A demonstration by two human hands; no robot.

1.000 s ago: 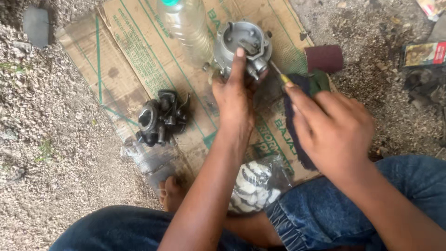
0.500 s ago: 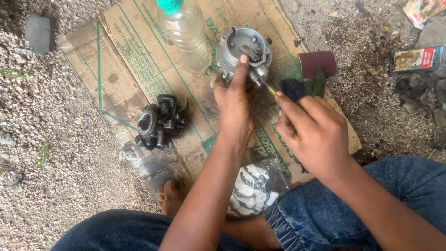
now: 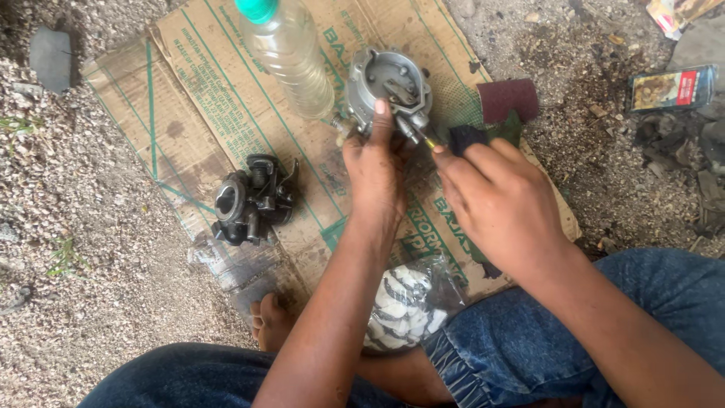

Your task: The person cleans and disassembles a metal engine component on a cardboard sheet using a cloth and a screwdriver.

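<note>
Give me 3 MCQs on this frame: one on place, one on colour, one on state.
1. Where does the black carburetor part lie?
A. on the cardboard, apart from both hands
B. in the right hand
C. on the jeans

2. What colour is the plastic bottle's cap?
A. red
B. green
C. white

3. What is the left hand doing?
A. resting flat on the gravel
B. hanging empty in the air
C. gripping the silver metal housing

Key: 1 A, it sits alone on the cardboard. 2 B, the cap atop the bottle is green. 3 C, its fingers wrap the housing while the right hand puts a thin tool to it.
</note>
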